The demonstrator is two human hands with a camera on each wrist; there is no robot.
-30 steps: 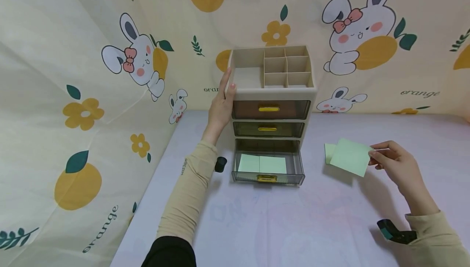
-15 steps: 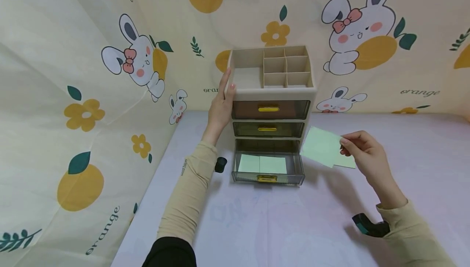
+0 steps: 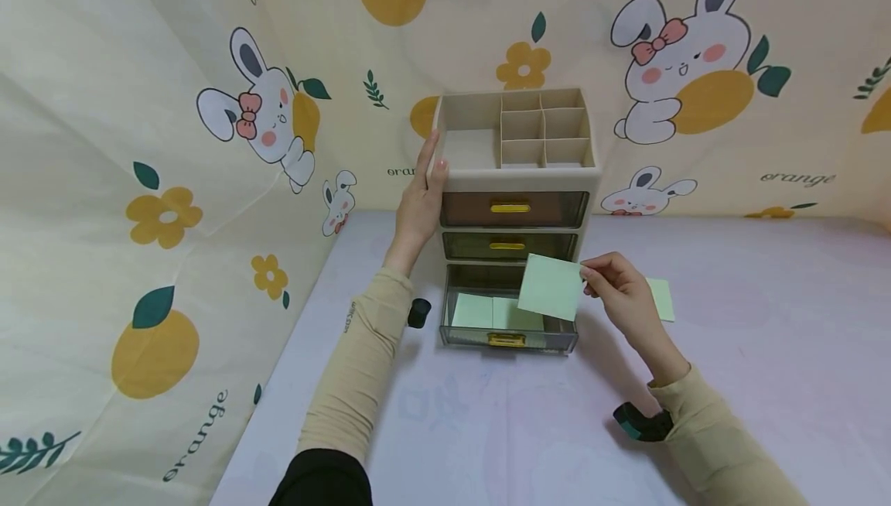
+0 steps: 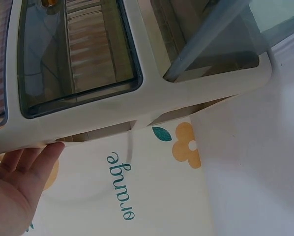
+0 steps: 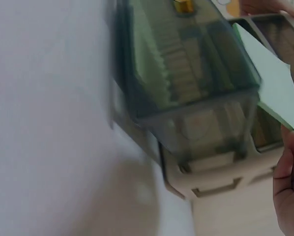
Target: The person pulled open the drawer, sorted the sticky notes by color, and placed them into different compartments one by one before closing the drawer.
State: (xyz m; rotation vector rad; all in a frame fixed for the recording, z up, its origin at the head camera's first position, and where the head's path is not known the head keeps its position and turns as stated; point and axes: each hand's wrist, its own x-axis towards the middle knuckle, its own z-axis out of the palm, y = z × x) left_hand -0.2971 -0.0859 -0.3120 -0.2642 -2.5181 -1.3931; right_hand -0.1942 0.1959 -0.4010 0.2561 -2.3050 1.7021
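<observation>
My right hand (image 3: 622,297) pinches a pale green square sticky note (image 3: 550,287) by its right edge; whether it is one sheet or a thin pad, I cannot tell. It hangs over the right part of the pulled-out bottom drawer (image 3: 566,333). Two pale green notes (image 3: 473,310) lie side by side in that drawer, the right one partly covered. Straight fingers of my left hand (image 3: 418,208) rest against the left side of the cream desktop organizer (image 3: 518,179). The left wrist view also has that hand (image 4: 19,187) touching the organizer's edge.
Another green note (image 3: 661,299) lies on the table right of the organizer, partly behind my right hand. Two closed drawers (image 3: 480,210) sit above the open one, below a divided top tray (image 3: 469,148). A patterned backdrop (image 3: 431,57) rises behind.
My right hand has carried the sticky note leftward from the table's right side to over the open drawer, uncovering part of the note on the table. The left hand stays put.
</observation>
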